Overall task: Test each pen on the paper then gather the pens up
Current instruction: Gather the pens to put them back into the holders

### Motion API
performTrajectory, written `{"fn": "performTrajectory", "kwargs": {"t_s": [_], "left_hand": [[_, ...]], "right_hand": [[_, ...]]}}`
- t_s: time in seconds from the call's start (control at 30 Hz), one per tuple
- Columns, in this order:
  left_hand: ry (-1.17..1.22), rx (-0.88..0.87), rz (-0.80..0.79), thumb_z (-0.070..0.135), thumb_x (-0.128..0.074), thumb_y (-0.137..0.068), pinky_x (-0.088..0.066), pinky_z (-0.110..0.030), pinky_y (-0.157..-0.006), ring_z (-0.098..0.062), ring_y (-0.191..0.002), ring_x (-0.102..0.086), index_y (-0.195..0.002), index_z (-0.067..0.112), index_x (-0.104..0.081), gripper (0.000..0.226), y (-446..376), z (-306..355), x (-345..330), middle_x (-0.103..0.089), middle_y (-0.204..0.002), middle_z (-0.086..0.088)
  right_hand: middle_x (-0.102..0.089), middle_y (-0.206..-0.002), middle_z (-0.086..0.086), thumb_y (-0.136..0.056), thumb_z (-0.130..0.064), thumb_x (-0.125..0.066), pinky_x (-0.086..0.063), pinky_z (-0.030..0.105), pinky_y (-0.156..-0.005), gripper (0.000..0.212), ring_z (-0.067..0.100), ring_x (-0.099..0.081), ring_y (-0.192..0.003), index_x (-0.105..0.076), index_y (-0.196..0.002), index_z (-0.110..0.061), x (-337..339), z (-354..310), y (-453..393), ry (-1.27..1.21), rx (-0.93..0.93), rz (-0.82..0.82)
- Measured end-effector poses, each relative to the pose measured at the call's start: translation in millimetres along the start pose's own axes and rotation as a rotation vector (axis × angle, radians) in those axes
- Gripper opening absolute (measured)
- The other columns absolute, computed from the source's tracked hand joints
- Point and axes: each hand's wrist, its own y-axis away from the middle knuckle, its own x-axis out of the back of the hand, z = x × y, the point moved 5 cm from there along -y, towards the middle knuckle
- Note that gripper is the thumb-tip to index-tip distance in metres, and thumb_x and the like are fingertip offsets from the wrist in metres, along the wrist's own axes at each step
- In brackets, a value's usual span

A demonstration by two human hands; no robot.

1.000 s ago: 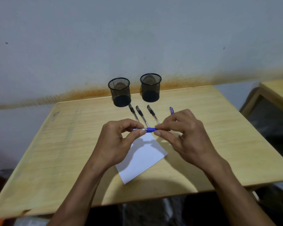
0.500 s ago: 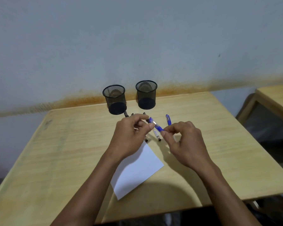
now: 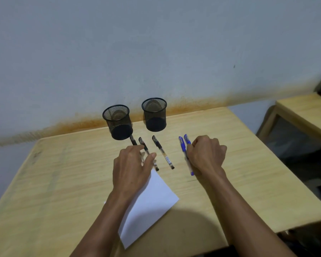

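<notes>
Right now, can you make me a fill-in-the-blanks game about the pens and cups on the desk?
1. Behind the pens stand ___ black mesh cups.
2. The pens beside the right hand are ___.
3. The left hand partly covers a white sheet of ___.
4. Inside, both cups are ___.

Missing words: two; blue; paper; empty

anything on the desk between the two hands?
Head view: one black pen lies on bare desk between the left hand and right hand; two blue pens lie beside the right hand.
</notes>
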Motion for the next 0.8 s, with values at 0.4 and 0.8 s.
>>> {"fn": "performTrajectory", "kwargs": {"t_s": [0.4,0.8], "left_hand": [[-0.300,0.256,-0.169,0.091,-0.036,-0.073,-0.038,-0.046,-0.088,-0.032,-0.111,-0.049,-0.087,0.016,-0.061,0.080,-24,-1,-7,-0.060,-0.110,-0.009],[-0.220,0.399,-0.362,0.024,-0.071,-0.051,-0.056,-0.041,-0.077,-0.031,-0.084,-0.065,-0.088,0.016,-0.063,0.039,-69,18,-31,-0.067,-0.092,-0.005]], "right_hand": [[-0.062,-0.079,-0.002,-0.070,-0.064,-0.069,-0.041,0.032,-0.062,0.053,0.024,-0.061,-0.076,-0.056,-0.081,-0.014,22,-4,5,0.045,0.132,-0.292],[-0.050,-0.075,0.003,-0.072,-0.023,-0.077,-0.044,0.031,-0.059,0.029,0.027,-0.058,-0.072,-0.052,-0.083,-0.013,19,-41,-28,0.384,0.364,-0.410]]}}
